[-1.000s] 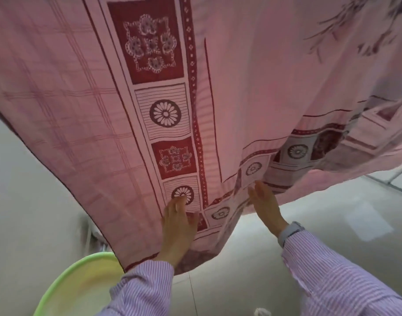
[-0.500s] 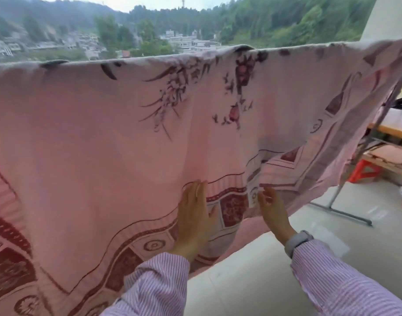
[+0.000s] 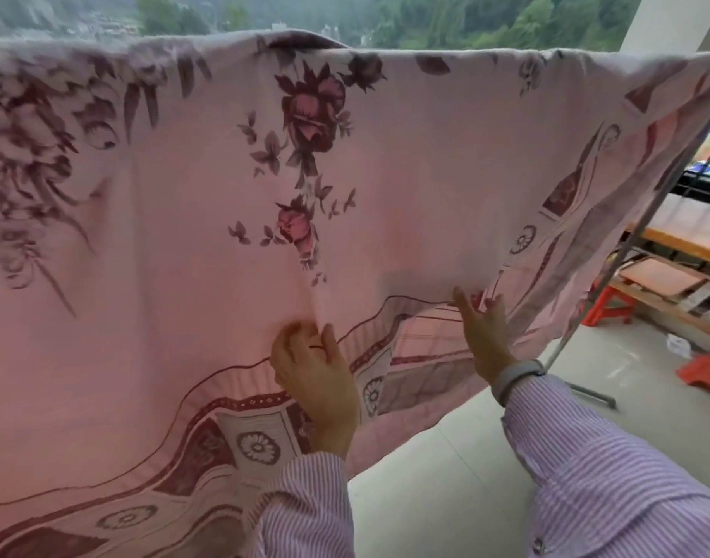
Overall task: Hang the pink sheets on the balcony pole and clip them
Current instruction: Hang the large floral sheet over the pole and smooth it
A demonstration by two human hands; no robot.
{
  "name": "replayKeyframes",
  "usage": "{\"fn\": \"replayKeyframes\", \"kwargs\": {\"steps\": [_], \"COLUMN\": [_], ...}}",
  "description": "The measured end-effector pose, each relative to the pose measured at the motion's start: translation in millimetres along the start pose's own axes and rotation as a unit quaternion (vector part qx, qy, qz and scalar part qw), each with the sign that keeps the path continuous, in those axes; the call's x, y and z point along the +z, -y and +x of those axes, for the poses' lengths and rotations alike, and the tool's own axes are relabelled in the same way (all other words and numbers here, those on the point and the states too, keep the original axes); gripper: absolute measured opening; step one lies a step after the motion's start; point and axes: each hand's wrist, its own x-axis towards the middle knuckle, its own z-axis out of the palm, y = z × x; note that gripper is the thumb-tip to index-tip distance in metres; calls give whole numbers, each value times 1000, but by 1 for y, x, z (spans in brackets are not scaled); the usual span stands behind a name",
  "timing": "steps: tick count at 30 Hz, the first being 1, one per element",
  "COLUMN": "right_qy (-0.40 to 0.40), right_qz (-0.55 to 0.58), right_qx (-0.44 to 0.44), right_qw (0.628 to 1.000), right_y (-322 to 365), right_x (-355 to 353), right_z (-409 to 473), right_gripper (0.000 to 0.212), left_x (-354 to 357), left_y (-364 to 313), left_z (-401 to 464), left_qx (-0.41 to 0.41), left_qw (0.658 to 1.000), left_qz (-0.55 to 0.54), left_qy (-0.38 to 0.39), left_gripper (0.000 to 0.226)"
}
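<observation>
A pink sheet (image 3: 405, 187) printed with dark red roses hangs draped over a pole that it hides along the top of the view, from 9 o'clock across to 2 o'clock, its patterned border falling toward 7 o'clock. Just below centre, the left hand (image 3: 313, 372) pinches a fold of the cloth, fingers curled into the fabric. At about 4 o'clock from the centre the right hand (image 3: 484, 336) lies with fingers straight against the sheet's lifted lower edge, where the checked underside shows; a pale wristband (image 3: 516, 378) sits above a striped lilac sleeve (image 3: 610, 477). At 3 o'clock a slanted metal stand leg (image 3: 610, 292) runs down to the pale tiled floor (image 3: 445, 497). Beyond it stand two orange stools, one (image 3: 604, 306) behind the leg and another (image 3: 705, 370) at the frame's edge, beside a low wooden shelf (image 3: 667, 251). Wooded hills (image 3: 466, 18) fill the distance at 12 o'clock.
</observation>
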Motion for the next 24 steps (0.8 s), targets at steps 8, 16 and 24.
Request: {"fn": "replayKeyframes", "kwargs": {"steps": [8,16,24], "right_qy": [-6,144,180], "right_qz": [-71,-125,-176], "right_qx": [-14,-1,-22], "right_qw": [997,982,968], "right_y": [-9,-84,-97], "right_x": [-9,-90,-178], "right_z": [65,50,39], "right_gripper": [27,31,26], "left_x": [15,13,1], "left_y": [12,33,-4], "left_z": [-15,-98,-167], "left_qx": [2,-85,-144], "left_qw": [999,984,963], "left_qz": [16,154,225], "left_qy": [31,33,7], "left_gripper": [13,14,19]}}
